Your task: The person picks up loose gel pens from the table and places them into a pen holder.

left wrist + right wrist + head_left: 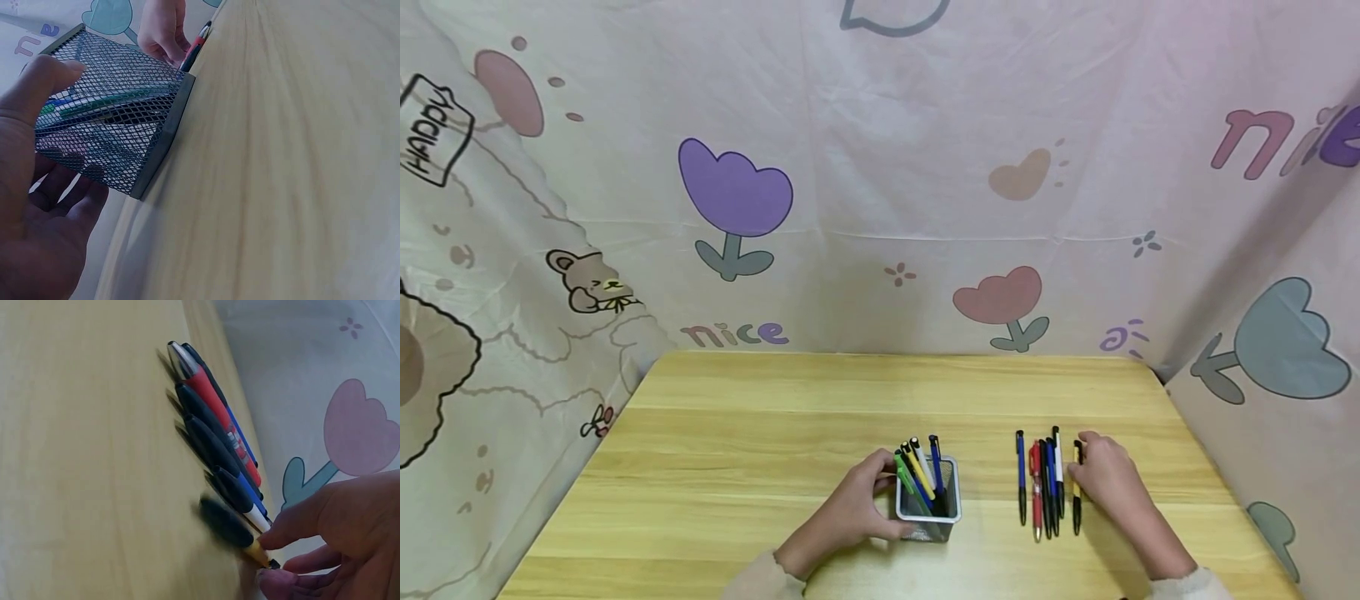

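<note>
My left hand (850,507) holds the side of a mesh pen holder (928,530), thumb at the front and fingers round the back left. Inside stand green, yellow, white and blue pens. At the right, my right hand (1111,479) pinches the upper end of a yellow pen (1077,500) with a black grip; in the right wrist view that pen (228,525) is blurred. Left of it lie a white pen (1059,479), blue and black pens, a red pen (1037,492), and, slightly apart, another blue pen (1021,479).
The wooden table (737,425) spreads out beneath everything. A printed cloth (880,167) with flowers and lettering hangs behind the table and along both sides. The row of pens lies between the pen holder and my right hand.
</note>
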The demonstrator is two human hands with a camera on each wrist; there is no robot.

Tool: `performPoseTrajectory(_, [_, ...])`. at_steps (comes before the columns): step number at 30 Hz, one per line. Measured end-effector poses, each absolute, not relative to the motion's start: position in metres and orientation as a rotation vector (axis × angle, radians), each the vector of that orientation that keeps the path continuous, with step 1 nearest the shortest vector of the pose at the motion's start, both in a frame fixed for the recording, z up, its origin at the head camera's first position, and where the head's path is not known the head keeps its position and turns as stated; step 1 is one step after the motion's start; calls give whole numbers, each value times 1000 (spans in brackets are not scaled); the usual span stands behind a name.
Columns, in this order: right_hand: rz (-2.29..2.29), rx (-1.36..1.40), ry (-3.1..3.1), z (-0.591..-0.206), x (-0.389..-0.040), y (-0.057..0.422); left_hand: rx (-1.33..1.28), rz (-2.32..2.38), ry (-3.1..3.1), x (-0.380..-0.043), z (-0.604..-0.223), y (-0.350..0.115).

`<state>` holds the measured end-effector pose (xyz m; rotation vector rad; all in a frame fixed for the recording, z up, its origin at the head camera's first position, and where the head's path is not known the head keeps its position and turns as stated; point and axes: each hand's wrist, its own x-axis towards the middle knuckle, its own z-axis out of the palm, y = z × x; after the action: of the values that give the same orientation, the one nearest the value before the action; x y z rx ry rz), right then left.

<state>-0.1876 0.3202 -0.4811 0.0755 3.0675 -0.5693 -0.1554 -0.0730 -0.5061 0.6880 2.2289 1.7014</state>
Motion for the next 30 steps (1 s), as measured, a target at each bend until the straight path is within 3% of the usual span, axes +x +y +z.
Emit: performPoseTrajectory(30, [-779,123,3078,-464,-179,322,695,1710,2224,-156,-507,-73])
